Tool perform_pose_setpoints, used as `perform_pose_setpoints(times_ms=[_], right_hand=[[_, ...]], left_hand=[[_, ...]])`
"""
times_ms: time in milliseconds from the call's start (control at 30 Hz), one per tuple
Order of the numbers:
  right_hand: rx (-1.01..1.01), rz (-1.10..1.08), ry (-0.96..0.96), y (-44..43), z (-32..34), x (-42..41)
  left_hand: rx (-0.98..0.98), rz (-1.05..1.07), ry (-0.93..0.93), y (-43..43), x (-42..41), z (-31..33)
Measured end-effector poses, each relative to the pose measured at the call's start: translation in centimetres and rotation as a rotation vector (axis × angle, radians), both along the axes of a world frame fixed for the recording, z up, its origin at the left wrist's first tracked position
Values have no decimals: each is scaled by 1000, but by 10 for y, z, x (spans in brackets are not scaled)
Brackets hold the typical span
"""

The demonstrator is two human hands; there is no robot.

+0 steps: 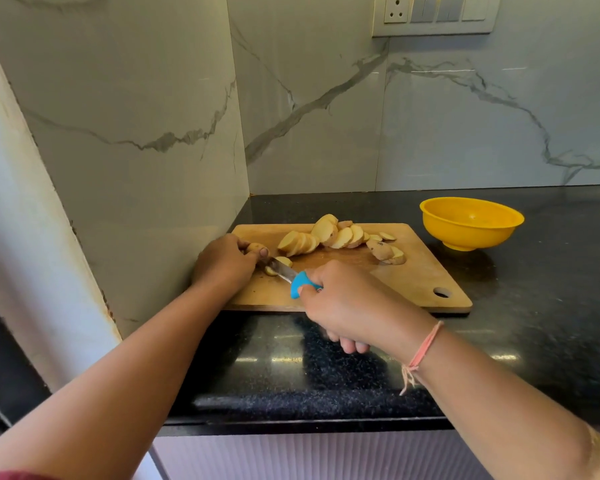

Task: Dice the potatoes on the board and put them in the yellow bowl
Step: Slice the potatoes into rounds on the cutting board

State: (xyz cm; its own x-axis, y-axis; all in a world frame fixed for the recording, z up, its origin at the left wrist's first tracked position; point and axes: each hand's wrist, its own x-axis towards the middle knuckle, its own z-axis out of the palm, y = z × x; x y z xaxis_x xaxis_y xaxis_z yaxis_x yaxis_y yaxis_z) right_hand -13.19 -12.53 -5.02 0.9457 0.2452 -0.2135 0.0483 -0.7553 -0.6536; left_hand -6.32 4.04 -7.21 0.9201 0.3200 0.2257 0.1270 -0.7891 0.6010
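Observation:
A wooden cutting board [413, 275] lies on the black counter. Several potato slices [326, 235] are fanned across its far side, with a few skin-on end pieces [388, 252] to their right. At the board's left end my left hand [224, 263] pinches a small potato piece [255, 247]. My right hand [347, 303] grips the blue handle of a knife [284, 270], whose blade points left and rests among small cut pieces [284, 260] beside my left fingers. The yellow bowl [471, 221] stands empty to the right of the board.
Marble walls close in the corner right behind and left of the board. The black counter [534, 306] runs on to the right past the bowl. Its front edge is just below my right wrist. A switch panel [433, 13] sits high on the back wall.

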Motion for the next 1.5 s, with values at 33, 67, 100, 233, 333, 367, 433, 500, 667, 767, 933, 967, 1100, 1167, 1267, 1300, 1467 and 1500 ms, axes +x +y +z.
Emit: perform_pose_setpoints(times_ms=[33,67,100,233,333,367,433,500,667,767,933,967,1100,1167,1267,1300,1467,1500], right_hand=[[-3,6,13,-1,1,0],[8,13,39,-3,3,0],[14,21,55,-6,4,2],[30,6,-21,-18,13,3],[92,-15,-83,-30,22,2],[101,-27,-92,-33,25,2],[124,-61,-90,-40,30,5],[139,-96,-121,-47,33,9],[100,-205,-363,-64,31,26],[93,-305,-416,-75,30,40],[261,-416,-304,-86,26,66],[301,-429,-260,-87,25,70],[461,-428,-121,-84,17,82],[485,-432,-111,-82,14,89],[496,-433,-110,-79,10,100],[501,-430,-98,-78,9,103],[511,-396,-38,-76,3,111],[515,-389,-35,-76,2,111]], left_hand=[[-23,-2,1,1,0,0],[-45,-10,-2,1,0,0],[-68,-12,-9,0,0,0],[-140,4,-54,1,-4,-1],[-174,-2,-67,4,-4,0],[-189,-6,-74,4,-3,0],[-217,-17,-76,4,-1,0],[-227,-33,-56,2,-1,2],[-166,-117,30,-2,-1,2],[-77,-117,0,-4,-1,0],[-255,-148,-41,-19,2,10],[-300,-160,-39,-23,3,11],[-399,-197,-43,-35,12,11],[-444,-187,-39,-41,18,13],[-512,-163,-47,-48,28,14],[-525,-156,-50,-49,31,15],[-484,-160,-8,-58,45,17],[-470,-170,9,-60,48,17]])
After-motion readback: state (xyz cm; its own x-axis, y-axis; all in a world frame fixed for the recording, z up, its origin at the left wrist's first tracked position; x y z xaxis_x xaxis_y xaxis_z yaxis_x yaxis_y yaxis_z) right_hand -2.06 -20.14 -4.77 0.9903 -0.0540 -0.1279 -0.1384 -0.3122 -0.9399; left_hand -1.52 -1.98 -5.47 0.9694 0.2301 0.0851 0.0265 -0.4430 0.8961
